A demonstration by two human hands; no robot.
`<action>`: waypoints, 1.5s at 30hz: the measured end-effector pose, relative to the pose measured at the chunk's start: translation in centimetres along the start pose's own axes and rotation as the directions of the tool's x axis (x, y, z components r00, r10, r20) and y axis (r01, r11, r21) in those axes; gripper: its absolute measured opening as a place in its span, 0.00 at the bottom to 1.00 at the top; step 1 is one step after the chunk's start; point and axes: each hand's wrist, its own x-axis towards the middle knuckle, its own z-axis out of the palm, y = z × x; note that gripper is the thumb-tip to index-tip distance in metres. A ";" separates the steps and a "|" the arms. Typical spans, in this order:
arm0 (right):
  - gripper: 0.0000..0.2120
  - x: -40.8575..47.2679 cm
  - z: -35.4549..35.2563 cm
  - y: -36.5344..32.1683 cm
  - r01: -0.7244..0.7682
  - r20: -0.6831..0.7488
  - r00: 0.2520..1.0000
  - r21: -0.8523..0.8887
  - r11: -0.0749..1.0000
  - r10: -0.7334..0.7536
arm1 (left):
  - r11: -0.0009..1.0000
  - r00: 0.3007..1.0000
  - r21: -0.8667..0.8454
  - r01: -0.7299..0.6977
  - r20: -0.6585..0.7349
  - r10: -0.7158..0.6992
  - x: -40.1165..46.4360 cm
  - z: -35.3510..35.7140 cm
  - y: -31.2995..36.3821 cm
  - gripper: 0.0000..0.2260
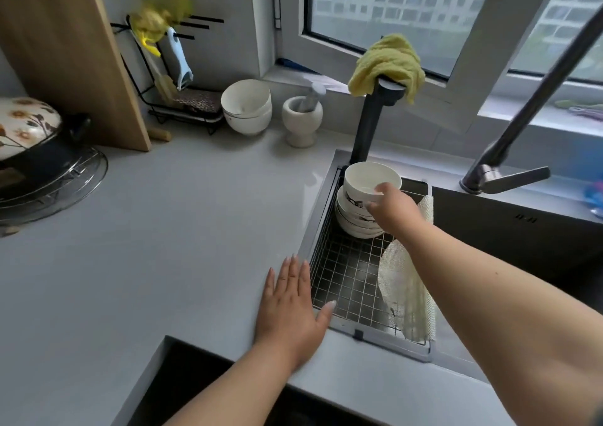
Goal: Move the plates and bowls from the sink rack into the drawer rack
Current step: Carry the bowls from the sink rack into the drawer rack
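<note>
Right hand (393, 211) gripping, fingers closed on rim, top bowl (370, 180) of stack (355, 220) at far end of sink rack (346, 282). Left hand (292, 301) flat, fingers spread wide, on surface (179, 229). Whole stack still to move; drawer rack out of view.

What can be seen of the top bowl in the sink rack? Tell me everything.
The top bowl is white, glossy, ceramic by its look, round with a plain rim, and a dark painted mark shows low on its side. It sits upright, slightly tilted, atop a stack of bowls at the far end of the wire sink rack. Its inside looks empty. The right hand grips its near rim, thumb inside. A dark faucet column rises just behind it.
</note>
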 end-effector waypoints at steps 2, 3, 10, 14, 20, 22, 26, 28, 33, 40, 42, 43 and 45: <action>0.14 0.9 0.2 0.0 0.002 0.029 1.000 -0.018 1.000 -0.001 | 1.000 1.000 -0.005 -0.008 0.008 0.008 0.1 -0.1 0.0 0.40; 0.11 1.3 0.2 0.0 -0.009 0.032 0.999 0.014 1.000 0.009 | 1.000 1.000 -0.008 -0.011 0.011 0.011 0.2 -0.1 0.0 0.41; 0.04 2.1 0.0 0.3 0.032 -0.128 0.992 0.108 0.994 -0.018 | 1.000 0.999 -0.001 -0.023 0.026 0.023 0.6 -0.1 -0.1 0.41; 0.08 0.6 -1.2 -0.1 0.101 -0.214 0.975 0.200 0.975 -0.057 | 1.000 1.000 0.012 -0.017 0.021 0.017 0.7 -0.1 -0.1 0.39; 0.06 -5.2 -2.2 -0.1 0.234 -0.289 0.945 0.274 0.933 -0.153 | 1.000 1.000 -0.028 -0.007 -0.005 0.007 1.1 -0.4 -0.4 0.35; 0.08 -7.8 -2.2 0.2 0.275 -0.288 0.939 0.305 0.912 -0.187 | 0.992 1.000 -0.127 -0.006 -0.029 0.002 1.1 -0.7 -0.7 0.34; 0.12 -12.9 -1.6 1.4 0.284 -0.245 0.947 0.328 0.901 -0.209 | 0.766 0.990 -0.635 0.102 -0.007 -0.138 -0.1 -1.9 -0.9 0.28; 0.13 -15.5 -1.1 2.0 0.302 -0.216 0.946 0.308 0.902 -0.242 | 0.406 0.968 -0.898 0.168 0.072 -0.241 -1.5 -2.6 -0.5 0.25; 0.16 -22.1 -0.1 3.6 0.426 -0.130 0.905 0.275 0.862 -0.405 | -0.102 0.915 -0.991 0.083 0.116 -0.386 -7.4 -4.5 1.5 0.28; 0.13 -30.2 0.0 5.9 0.576 -0.032 0.797 0.340 0.744 -0.603 | -0.321 0.873 -0.937 0.139 0.269 -0.407 -17.4 -4.8 5.4 0.18; 0.13 -32.5 -0.4 6.2 0.520 0.013 0.813 0.435 0.735 -0.582 | -0.350 0.828 -0.929 0.123 0.290 -0.480 -20.4 -4.6 6.5 0.18; 0.16 -33.5 -0.5 6.2 0.479 0.038 0.825 0.480 0.735 -0.563 | -0.367 0.810 -0.925 0.103 0.292 -0.508 -22.0 -4.6 7.1 0.18; 0.21 -35.3 -0.6 6.1 0.354 0.127 0.848 0.585 0.730 -0.514 | -0.387 0.782 -0.920 0.062 0.286 -0.554 -25.1 -4.3 7.8 0.17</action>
